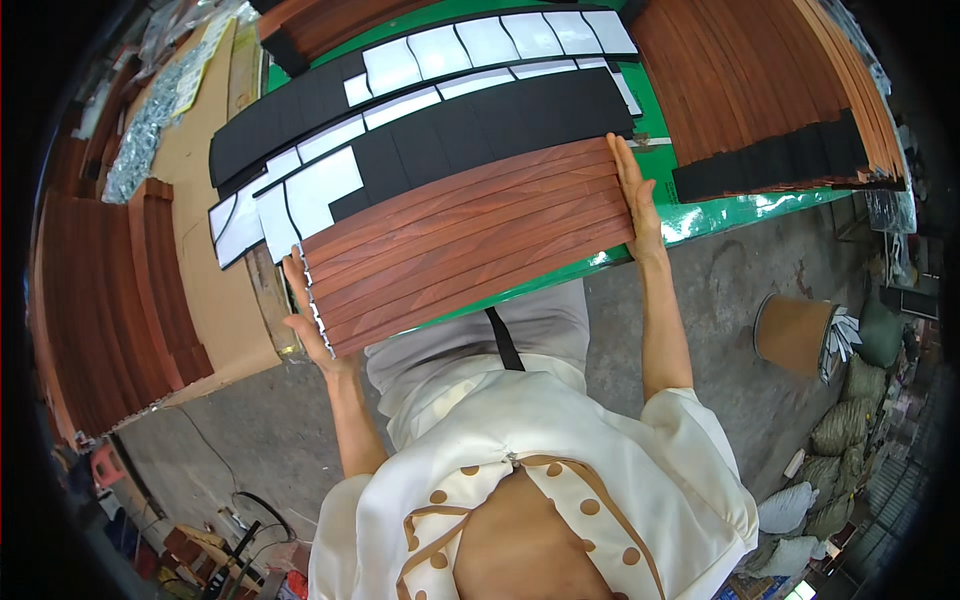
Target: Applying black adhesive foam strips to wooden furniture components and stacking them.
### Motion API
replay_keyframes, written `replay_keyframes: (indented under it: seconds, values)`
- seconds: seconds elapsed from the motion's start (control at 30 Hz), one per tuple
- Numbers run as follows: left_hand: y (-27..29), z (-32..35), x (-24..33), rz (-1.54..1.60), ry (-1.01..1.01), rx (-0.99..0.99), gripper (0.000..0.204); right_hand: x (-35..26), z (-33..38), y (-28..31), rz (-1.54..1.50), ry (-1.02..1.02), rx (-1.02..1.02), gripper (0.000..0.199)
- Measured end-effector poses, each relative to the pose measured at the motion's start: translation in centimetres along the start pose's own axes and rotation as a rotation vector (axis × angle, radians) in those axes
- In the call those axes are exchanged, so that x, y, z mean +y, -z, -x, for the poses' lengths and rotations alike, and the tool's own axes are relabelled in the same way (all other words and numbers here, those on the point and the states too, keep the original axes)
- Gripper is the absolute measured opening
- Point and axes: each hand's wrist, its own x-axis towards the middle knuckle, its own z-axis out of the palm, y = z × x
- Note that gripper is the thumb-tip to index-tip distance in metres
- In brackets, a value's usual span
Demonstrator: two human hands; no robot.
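A row of reddish-brown wood-grain strips [470, 245] lies side by side at the near edge of the green tabletop [680, 222]. My left hand [318, 335] rests against the row's left end, fingers extended and thumb apart. Flat along the right end lies my right hand [641, 205], its fingers straight and pointing away from me. The strips sit between both palms. Just beyond them are a band of black rectangular pads [490, 125] and white sheets with black dividing lines [490, 42]. Part of the left fingers is hidden behind the row's end.
Stacks of brown strips stand at the right [745, 75] and on cardboard [215, 300] at the left [110, 300]. A crumpled clear plastic wrap [150, 145] lies at the far left. On the concrete floor at right stands a brown drum [790, 330], near several sacks [840, 430].
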Motion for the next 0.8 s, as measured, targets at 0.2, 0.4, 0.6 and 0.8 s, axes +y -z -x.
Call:
replay_keyframes:
  seconds: [0.2, 0.4, 0.6, 0.8]
  values:
    - [1.0, 0.1, 0.8, 0.024, 0.115, -0.118, 0.096, 0.0, -0.4, 0.8, 0.205, -0.018, -0.113, 0.085]
    - [0.5, -0.4, -0.8, 0.215, 0.053, -0.068, 0.090, -0.6, -0.6, -0.6, 0.049, -0.013, -0.068, 0.087]
    - [0.2, -0.4, 0.3, 0.105, 0.034, -0.053, 0.076, 0.3, -0.6, -0.4, -0.031, 0.005, 0.003, 0.065]
    - [-0.1, -0.5, 1.9, 0.073, -0.083, -0.054, 0.070, 0.0, -0.6, 0.9, -0.066, 0.087, 0.045, 0.052]
